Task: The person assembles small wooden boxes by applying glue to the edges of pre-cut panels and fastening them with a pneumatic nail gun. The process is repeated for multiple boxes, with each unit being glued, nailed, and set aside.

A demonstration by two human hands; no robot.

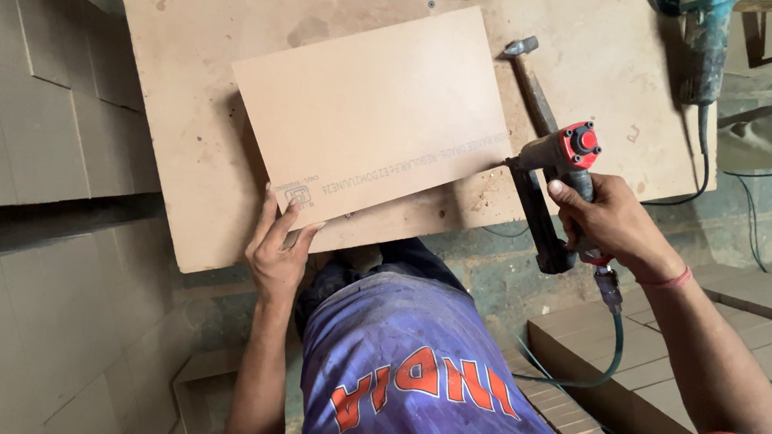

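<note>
**Board pinned at one corner, nail gun at its far edge**

Nearest the person, the left hand (278,253) lies flat with fingers spread narrow on the near left corner of the board (376,111), pressing it down where that corner sits close to the near edge of the table (185,91). On the other side of the board, the right hand (611,221) is wrapped around the grip of a nail gun (559,171), whose nose touches the board's right edge. An air hose (612,350) hangs from the gun's handle. Beyond the gun, a hammer (530,77) lies just beside the board's right edge. Farther right of the board, a teal power tool (701,44) rests at the table's corner. Bare tabletop shows left of and beyond the board.
</note>
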